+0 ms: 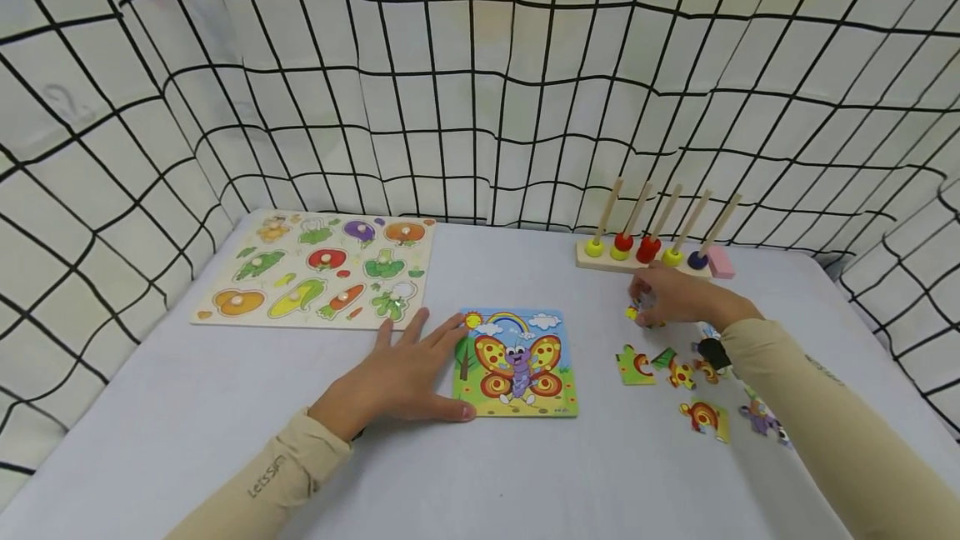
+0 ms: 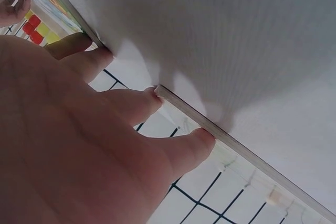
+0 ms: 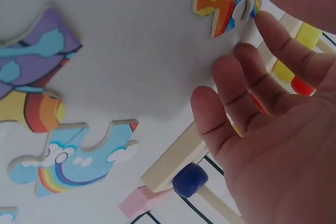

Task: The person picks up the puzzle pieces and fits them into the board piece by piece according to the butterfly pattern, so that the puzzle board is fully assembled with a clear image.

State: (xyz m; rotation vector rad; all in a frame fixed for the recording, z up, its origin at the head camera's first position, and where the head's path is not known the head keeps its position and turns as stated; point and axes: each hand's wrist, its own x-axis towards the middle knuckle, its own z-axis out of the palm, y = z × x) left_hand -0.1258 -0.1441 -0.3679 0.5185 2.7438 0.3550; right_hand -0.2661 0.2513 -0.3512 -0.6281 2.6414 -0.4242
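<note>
My left hand (image 1: 401,373) lies spread, its thumb and index finger at the left side of a square butterfly picture board (image 1: 517,402). In the left wrist view, its other fingertips touch the edge of a vegetable peg puzzle board (image 2: 247,156). Over on the right, my right hand (image 1: 675,297) pinches a jigsaw piece (image 3: 223,3) with orange, blue and white parts between thumb and index finger. Its remaining fingers (image 3: 210,111) are loosely bent. Several loose jigsaw pieces (image 1: 636,367) lie nearby, some partly behind the right forearm; one shows a rainbow (image 3: 79,156).
Behind the right hand stands a wooden bead rack (image 1: 592,261) with upright pegs and coloured beads, a pink block (image 1: 720,262) at its end. A black grid net (image 1: 472,73) encloses the back and sides of the white table (image 1: 480,482).
</note>
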